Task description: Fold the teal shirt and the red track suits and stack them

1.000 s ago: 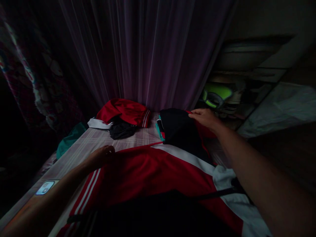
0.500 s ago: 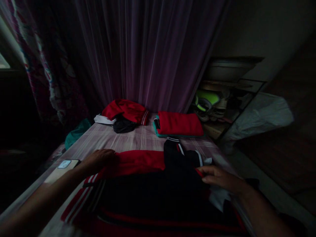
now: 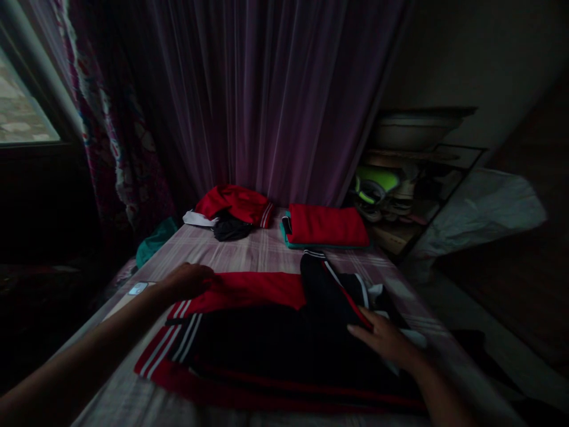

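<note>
A black and red jacket [image 3: 267, 338] with white-striped cuffs and hem lies spread on the bed. My left hand [image 3: 191, 280] is bent over the edge of its red part [image 3: 258, 287], the fingers closed on the cloth as far as the dim light shows. On the right, my right hand [image 3: 386, 339] rests on a black sleeve [image 3: 326, 290] that is laid across the body. Its thumb and fingers are apart, on either side of the red trim. A white piece [image 3: 413, 338] shows beside this hand.
A folded red garment [image 3: 329, 225] lies on a teal one at the back. Left of it is a rumpled red garment [image 3: 237, 201] with black and white cloth. A phone [image 3: 138, 288] lies by my left forearm. A shoe rack [image 3: 400, 196] stands right of the bed [image 3: 200, 249].
My right hand has loosened from a pinch on the red trim and now lies flatter on the sleeve. The sleeve looks straighter. My left hand stays at the red edge. The view has shifted slightly.
</note>
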Tool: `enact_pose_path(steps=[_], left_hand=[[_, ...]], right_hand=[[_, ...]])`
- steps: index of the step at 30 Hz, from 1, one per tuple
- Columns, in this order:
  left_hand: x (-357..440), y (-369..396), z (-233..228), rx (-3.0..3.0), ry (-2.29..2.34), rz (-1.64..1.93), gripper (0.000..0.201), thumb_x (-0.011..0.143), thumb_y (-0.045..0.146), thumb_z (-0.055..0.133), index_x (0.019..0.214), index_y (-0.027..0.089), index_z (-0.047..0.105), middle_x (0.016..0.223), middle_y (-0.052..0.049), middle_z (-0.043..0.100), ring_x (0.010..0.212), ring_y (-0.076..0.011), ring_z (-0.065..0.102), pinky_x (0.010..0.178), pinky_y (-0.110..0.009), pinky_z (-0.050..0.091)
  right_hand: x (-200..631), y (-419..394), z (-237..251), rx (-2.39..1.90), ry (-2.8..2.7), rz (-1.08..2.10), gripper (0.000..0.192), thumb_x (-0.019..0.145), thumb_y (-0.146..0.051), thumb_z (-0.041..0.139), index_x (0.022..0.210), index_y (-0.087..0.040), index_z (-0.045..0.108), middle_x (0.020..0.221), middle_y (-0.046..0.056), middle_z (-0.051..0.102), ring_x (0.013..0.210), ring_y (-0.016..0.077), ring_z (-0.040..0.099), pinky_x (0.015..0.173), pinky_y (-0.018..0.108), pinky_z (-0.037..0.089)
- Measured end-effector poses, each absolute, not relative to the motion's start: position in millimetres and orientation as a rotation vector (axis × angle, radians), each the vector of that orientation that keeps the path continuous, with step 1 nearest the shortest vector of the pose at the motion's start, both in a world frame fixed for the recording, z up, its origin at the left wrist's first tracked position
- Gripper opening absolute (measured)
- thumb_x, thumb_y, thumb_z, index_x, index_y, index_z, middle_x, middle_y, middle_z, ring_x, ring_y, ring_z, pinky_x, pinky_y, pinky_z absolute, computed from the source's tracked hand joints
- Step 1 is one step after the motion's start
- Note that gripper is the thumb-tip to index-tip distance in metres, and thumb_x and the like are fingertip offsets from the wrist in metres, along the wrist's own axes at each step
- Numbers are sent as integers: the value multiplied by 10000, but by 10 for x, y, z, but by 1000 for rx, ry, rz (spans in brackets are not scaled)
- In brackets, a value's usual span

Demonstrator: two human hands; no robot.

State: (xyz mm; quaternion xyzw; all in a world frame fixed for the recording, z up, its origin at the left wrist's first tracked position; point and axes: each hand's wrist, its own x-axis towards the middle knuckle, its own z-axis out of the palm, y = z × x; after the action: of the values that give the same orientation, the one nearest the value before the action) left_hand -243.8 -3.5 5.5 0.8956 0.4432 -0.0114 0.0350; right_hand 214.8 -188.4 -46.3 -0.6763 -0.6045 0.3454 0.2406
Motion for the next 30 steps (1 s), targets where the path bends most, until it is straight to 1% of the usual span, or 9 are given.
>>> enact_pose_path(steps=[3,6,9,13,16,19,24,28,30], left_hand=[[-1806,-88,198,2813,1399,-78,381,892,214,463,1175,280,710,1215,-63,733,1110,-257,683,974,-408,501],[-924,-251,191,2983,960,-26,506,892,108,434,1313,309,628,1314,-58,679,1186,-243,641,1004,-406,480],[-135,-445,88,3146,476,84,554,900,160,526,1421,349,526,1527,-53,490,1387,-275,464,1115,-441,387],[348,-510,-15,3301,189,8,291,926,162,509,1071,243,748,1499,-59,523,1447,-292,373,1214,-468,238],[268,-374,38,3315,201,-30,298,895,110,506,1062,197,736,1404,-106,607,1447,-278,375,1227,-496,203],[-50,-206,248,3286,296,-83,379,872,108,505,1155,266,700,1390,-44,622,1462,-250,352,1240,-532,137],[-711,-138,785,3284,354,-118,209,769,170,650,899,291,759,1386,6,622,1474,-286,308,1248,-539,49],[-1197,-245,1058,3233,705,-136,184,688,190,715,845,280,746,1427,30,586,1487,-303,264,1237,-551,52],[-1431,-327,1092,3157,877,-174,157,709,227,696,855,272,734,1364,11,630,1437,-300,358,1225,-548,107]], right_hand=[[2063,-1919,-469,-1834,-1795,829,496,859,-476,494,1252,-222,661,1193,97,732,1086,298,683,966,426,518],[1974,-1957,-421,-1839,-2001,680,395,910,-376,436,1193,-251,681,1143,80,743,1040,268,692,924,389,520],[1906,-1987,-377,-1880,-2141,551,358,927,-296,410,1143,-240,689,1085,79,740,977,242,695,873,353,518],[1910,-2013,-354,-1857,-2154,555,295,915,-253,449,1060,-232,705,1053,67,738,946,217,690,839,308,501],[1966,-2023,-341,-1798,-2069,682,261,878,-284,531,1064,-255,712,1067,43,747,938,214,693,822,295,496],[2002,-2018,-321,-1831,-1974,772,282,840,-334,601,1092,-265,706,1033,27,761,898,221,697,786,299,497],[1970,-1996,-257,-1963,-2008,704,187,816,-373,633,914,-230,703,884,41,756,803,222,689,690,286,462],[1970,-1998,-203,-2005,-2081,674,197,817,-339,609,962,-243,704,922,50,756,851,237,697,717,303,467],[2015,-1993,-200,-2007,-2149,610,243,797,-283,597,1010,-241,706,989,62,752,925,248,691,797,330,475]])
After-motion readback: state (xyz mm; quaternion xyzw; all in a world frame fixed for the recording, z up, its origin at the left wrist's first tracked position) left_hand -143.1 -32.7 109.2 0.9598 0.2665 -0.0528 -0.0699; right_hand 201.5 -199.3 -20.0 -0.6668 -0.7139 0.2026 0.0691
